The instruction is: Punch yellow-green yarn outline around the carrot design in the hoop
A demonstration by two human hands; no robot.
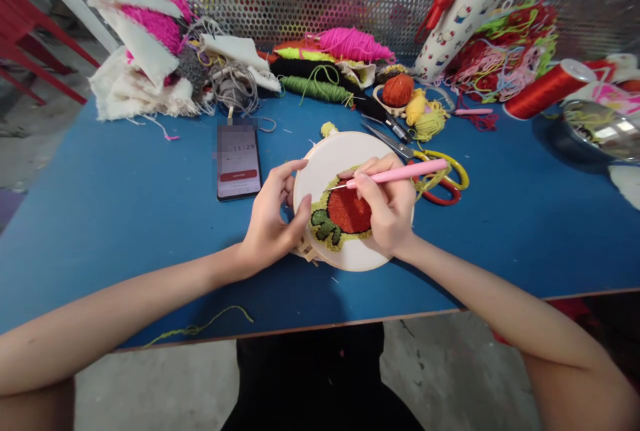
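Note:
My left hand (281,212) grips the left rim of a round embroidery hoop (330,151), thumb on the front and fingers around the edge. White cloth is stretched in the hoop, bearing a red round shape (345,211) with green leaves (325,225) and a yellow-green border. In my right hand (390,204) is a pink punch needle (413,171), held like a pen. Its metal tip meets the cloth at the upper left of the red shape. Yellow-green yarn (427,181) trails behind the hand, over the handles of scissors (453,164).
A phone (239,161) lies left of the hoop. Along the back sit cloth scraps (145,77), yarn bundles (350,44), a white patterned tumbler (460,17) and a red thread spool (547,89). A metal bowl (607,127) stands at right. Loose yarn (200,329) lies by the front edge.

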